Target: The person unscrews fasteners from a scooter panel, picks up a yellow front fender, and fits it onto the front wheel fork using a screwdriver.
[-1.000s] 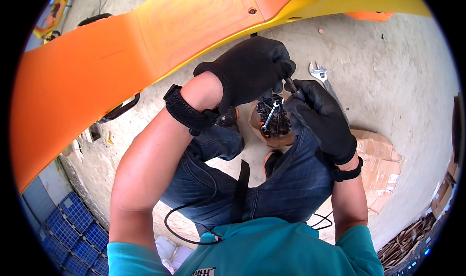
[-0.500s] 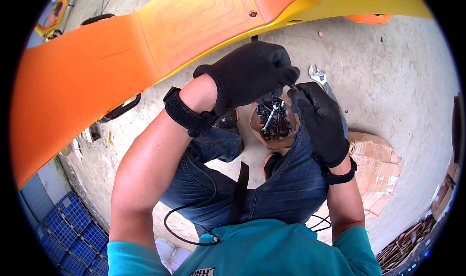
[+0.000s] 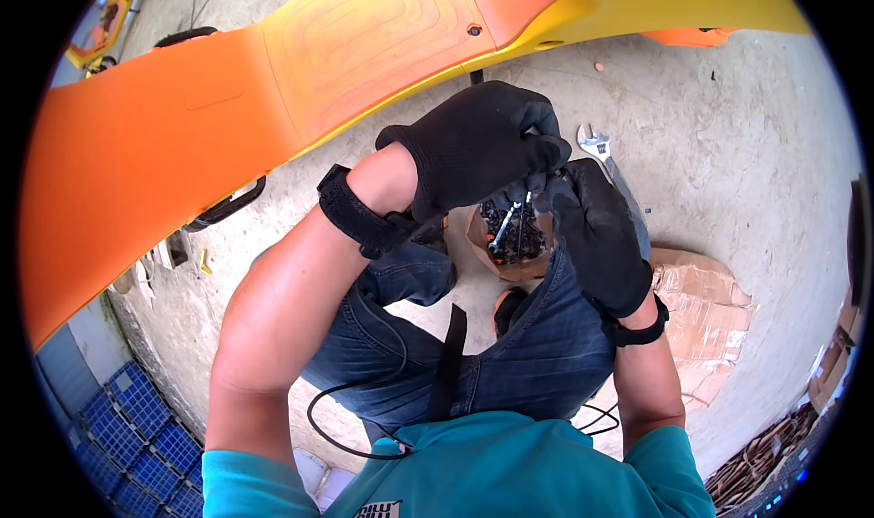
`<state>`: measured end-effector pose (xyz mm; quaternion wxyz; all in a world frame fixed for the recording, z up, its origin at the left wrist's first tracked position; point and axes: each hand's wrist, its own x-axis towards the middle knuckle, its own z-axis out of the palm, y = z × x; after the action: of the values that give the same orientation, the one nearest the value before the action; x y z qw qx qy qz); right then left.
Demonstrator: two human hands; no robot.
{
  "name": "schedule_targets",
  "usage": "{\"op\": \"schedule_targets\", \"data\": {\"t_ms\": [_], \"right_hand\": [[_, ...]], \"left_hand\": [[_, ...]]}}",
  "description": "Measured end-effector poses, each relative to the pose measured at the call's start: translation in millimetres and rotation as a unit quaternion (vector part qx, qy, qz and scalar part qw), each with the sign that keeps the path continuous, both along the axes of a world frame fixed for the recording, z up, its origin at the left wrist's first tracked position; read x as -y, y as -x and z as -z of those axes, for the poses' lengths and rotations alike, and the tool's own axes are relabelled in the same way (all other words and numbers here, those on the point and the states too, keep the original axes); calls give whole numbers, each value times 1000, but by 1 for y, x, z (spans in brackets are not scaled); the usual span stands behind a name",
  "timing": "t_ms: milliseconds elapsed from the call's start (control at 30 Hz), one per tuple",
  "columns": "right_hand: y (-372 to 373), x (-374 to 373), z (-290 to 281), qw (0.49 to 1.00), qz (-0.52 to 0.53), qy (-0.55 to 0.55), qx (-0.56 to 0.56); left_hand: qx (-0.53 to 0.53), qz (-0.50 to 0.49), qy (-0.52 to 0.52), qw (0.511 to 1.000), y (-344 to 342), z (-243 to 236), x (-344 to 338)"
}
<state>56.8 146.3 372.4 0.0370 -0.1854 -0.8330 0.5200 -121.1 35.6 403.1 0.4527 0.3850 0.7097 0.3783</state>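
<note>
My left hand (image 3: 487,145), in a black glove, is closed with its fingertips brought against those of my right hand (image 3: 601,231). The right hand wears a black glove too, and its fingers are bent in a pinch. Whatever sits between the fingertips is small, dark and mostly hidden. Just below the hands, an open brown paper bag or carton (image 3: 482,256) holds many small dark hardware pieces (image 3: 528,242), with a silver spanner (image 3: 503,231) lying on top. An adjustable wrench (image 3: 596,145) lies on the floor beyond my right hand.
A long orange and yellow plastic body (image 3: 218,90) stretches across the far side, with a black handle (image 3: 232,206) at its edge. Flattened cardboard (image 3: 706,313) lies to the right. Blue plastic crates (image 3: 141,427) stand at lower left. A black cable (image 3: 314,418) loops over my legs.
My left hand has shifted slightly right and its fingers have curled closer over my right fingertips. The right hand has barely moved.
</note>
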Motion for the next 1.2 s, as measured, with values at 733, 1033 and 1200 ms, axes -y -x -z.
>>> {"op": "schedule_targets", "data": {"t_ms": [733, 1033, 1200], "right_hand": [[34, 5, -22, 943, 112, 314, -16], [23, 10, -9, 942, 70, 328, -6], [7, -13, -6, 922, 122, 354, -98]], "left_hand": [[129, -131, -57, 981, 5, -17, -11], [162, -192, -75, 965, 20, -18, -5], [109, -172, -29, 979, 32, -10, 2]]}}
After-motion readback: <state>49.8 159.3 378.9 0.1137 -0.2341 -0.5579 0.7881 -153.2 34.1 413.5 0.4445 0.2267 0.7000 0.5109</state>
